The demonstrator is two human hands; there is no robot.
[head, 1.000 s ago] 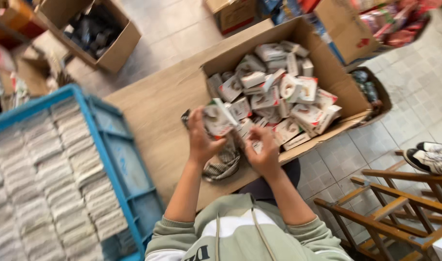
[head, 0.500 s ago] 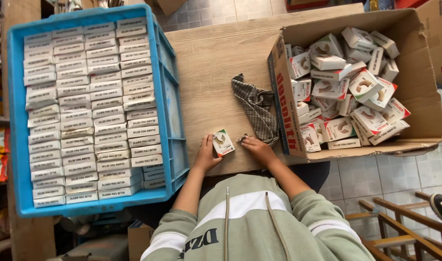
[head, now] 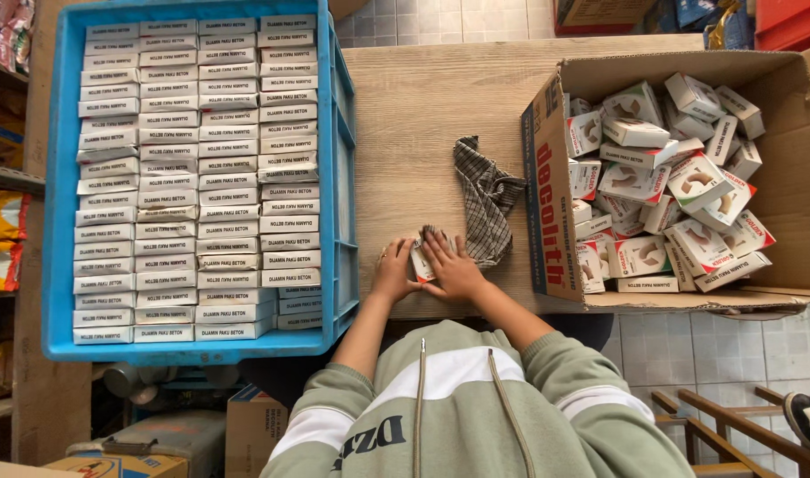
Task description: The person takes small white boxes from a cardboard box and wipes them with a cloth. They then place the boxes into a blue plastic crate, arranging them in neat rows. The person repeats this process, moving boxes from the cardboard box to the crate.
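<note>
Both my hands rest on a wooden table (head: pixel 422 115) near its front edge, pressing a small white carton (head: pixel 420 265) flat against the wood. My left hand (head: pixel 394 270) grips the carton's left side. My right hand (head: pixel 452 265) lies spread over its right side and top, hiding most of it. A checked grey cloth (head: pixel 487 199) lies just to the right of my hands, touching my right fingertips. A blue plastic crate (head: pixel 59 186) with neat rows of flat white boxes (head: pixel 183 177) stands to the left. An open cardboard box (head: pixel 777 159) of loose white cartons (head: pixel 662 177) stands to the right.
Shelves with yellow packets (head: pixel 2 239) run along the far left. Brown cardboard boxes (head: pixel 254 425) sit under the table by my legs. A wooden chair frame (head: pixel 741 434) and a shoe (head: pixel 808 420) show at the bottom right on the tiled floor.
The view has swung from the cardboard box to the table between crate and box. My hands have brought one small carton down onto the wood and now press on it.
</note>
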